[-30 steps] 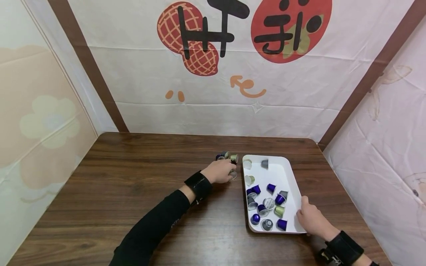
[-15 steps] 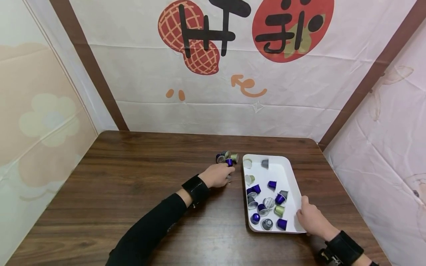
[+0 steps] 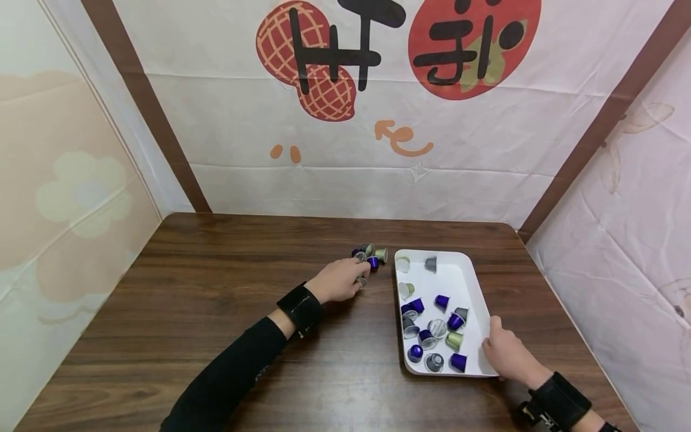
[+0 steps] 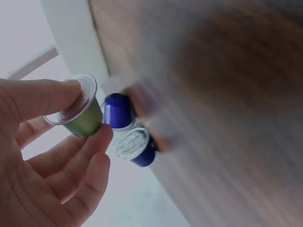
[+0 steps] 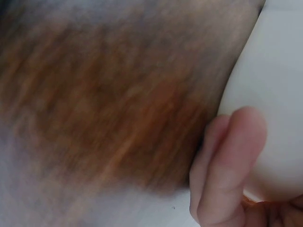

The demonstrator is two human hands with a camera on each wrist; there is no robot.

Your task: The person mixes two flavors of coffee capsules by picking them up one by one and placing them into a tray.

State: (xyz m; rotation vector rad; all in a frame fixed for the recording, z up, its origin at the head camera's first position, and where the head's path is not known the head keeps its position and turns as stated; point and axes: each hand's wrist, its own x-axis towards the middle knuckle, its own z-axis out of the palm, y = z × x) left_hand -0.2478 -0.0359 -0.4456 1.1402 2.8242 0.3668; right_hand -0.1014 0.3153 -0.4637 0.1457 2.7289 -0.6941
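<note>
My left hand (image 3: 337,280) pinches a green coffee capsule (image 4: 85,118) between thumb and fingers, the thumb lying across its foil lid. Just beyond that hand is a small cluster of capsules on the table, among them a blue capsule (image 3: 373,263) and a green capsule (image 3: 382,255). The left wrist view shows a blue capsule (image 4: 117,111) beside a dark blue one with its printed lid (image 4: 133,143) showing. My right hand (image 3: 510,354) grips the near right edge of a white tray (image 3: 450,276), its thumb (image 5: 246,137) over the rim.
Several blue, grey and green capsules lie scattered in the tray, mostly in its nearer half, including a grey capsule (image 3: 434,362) and a green one (image 3: 454,341). The wooden table (image 3: 216,282) ends at a printed cloth backdrop (image 3: 464,180).
My left hand has drawn leftward from the tray, uncovering a blue capsule in the cluster. One blue capsule inside the tray has shifted slightly. My right hand stays at the tray edge.
</note>
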